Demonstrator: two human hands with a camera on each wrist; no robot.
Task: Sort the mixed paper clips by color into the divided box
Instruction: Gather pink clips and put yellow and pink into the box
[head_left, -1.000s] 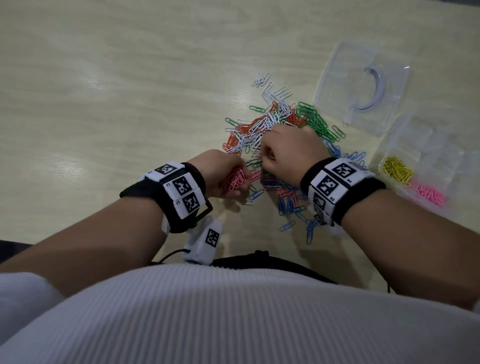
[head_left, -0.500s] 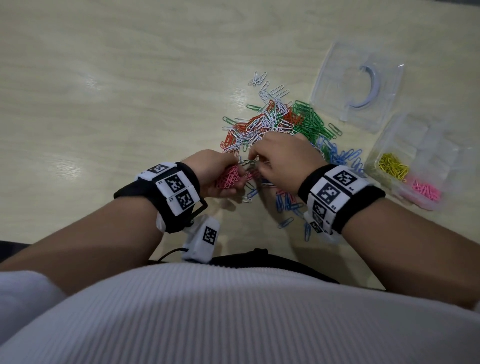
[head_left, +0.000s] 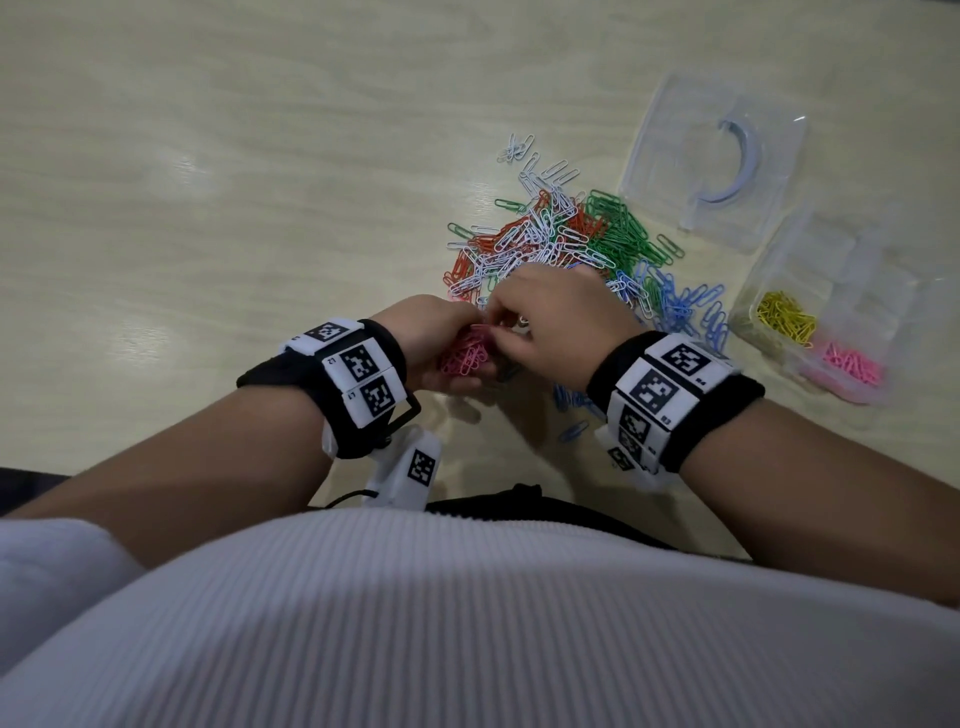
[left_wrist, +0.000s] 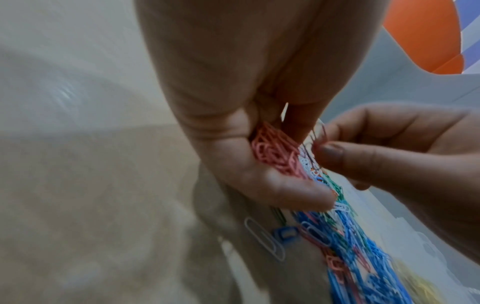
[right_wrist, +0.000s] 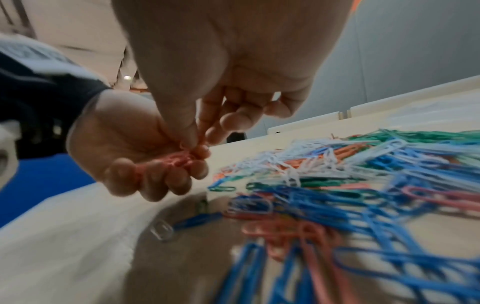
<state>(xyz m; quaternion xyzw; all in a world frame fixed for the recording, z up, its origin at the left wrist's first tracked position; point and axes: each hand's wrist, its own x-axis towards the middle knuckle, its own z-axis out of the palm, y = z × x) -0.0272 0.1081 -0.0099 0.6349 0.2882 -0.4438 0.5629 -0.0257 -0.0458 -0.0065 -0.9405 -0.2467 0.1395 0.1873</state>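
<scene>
A mixed pile of paper clips (head_left: 566, 239) in white, orange, green, blue and pink lies on the table. My left hand (head_left: 441, 343) is cupped, fingers curled round a bunch of pink clips (head_left: 465, 356), which also shows in the left wrist view as pink clips (left_wrist: 275, 152). My right hand (head_left: 550, 317) reaches over that palm and pinches a pink clip (left_wrist: 320, 133) between thumb and fingertips. The clear divided box (head_left: 841, 291) at the right holds yellow clips (head_left: 784, 317) and pink clips (head_left: 852, 366) in separate compartments.
The box's clear lid (head_left: 711, 161) lies flat beyond the box, right of the pile. Loose blue clips (head_left: 574, 431) lie near my right wrist. The table's near edge meets my white-clad body.
My right hand has pulled back from the pile toward me and now meets the left palm with a pink clip. The left hand has stayed cupped on its pink bunch.
</scene>
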